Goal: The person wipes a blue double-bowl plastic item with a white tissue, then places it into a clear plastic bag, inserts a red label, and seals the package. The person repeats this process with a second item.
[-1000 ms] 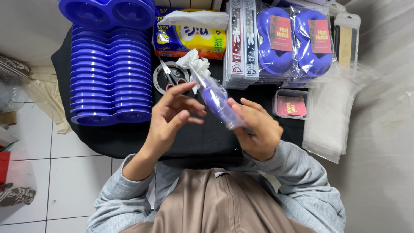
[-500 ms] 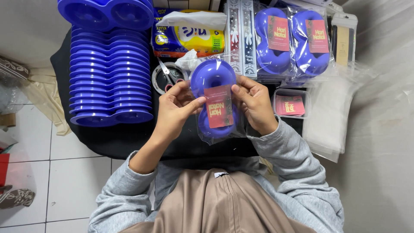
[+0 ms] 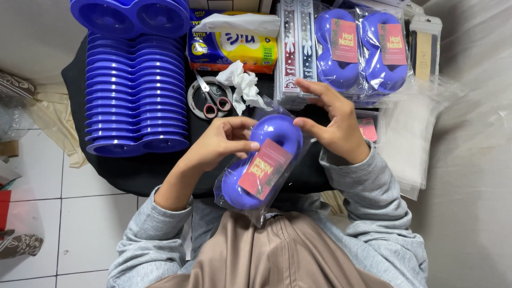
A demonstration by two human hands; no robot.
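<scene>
The black table (image 3: 133, 173) is the anchor here: on its far left stands a tall stack of blue two-lobed trays (image 3: 136, 101), at its far right two bagged blue containers (image 3: 362, 50), and between them a roll of tape with scissors (image 3: 209, 98). Over the table's near edge, above the lap, the person holds a bagged blue double-ring container (image 3: 261, 162), its long axis slanting from near-left to far-right. The left hand (image 3: 224, 140) grips it closest, fingers curled on the upper lobe. The right hand (image 3: 333, 120) pinches the bag's top edge, remaining fingers loosely spread.
</scene>
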